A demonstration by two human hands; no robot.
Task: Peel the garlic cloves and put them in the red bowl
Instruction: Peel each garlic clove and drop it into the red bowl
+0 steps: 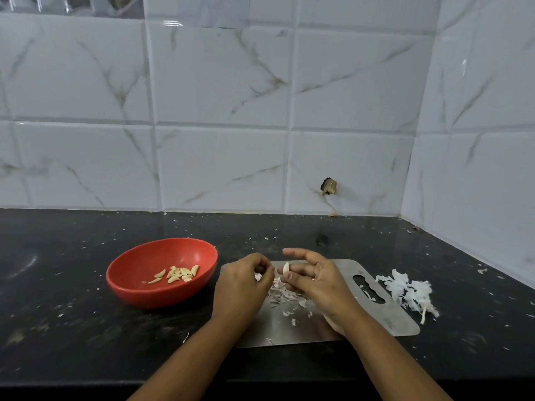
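Note:
The red bowl [136,280] stands on the black counter at the left and holds several peeled garlic cloves [178,275]. Over the steel cutting board [385,316] my right hand [315,280] holds a pale garlic clove [286,268] upright between thumb and fingers, with its forefinger stretched out above. My left hand [241,287] is just left of it, fingers curled, pinching a small bit of skin near the clove. Loose garlic skins [282,296] lie on the board below both hands.
A heap of white garlic skin and stem [409,290] lies on the counter right of the board. Small skin flakes are scattered over the black counter [72,328]. Tiled walls close the back and right side.

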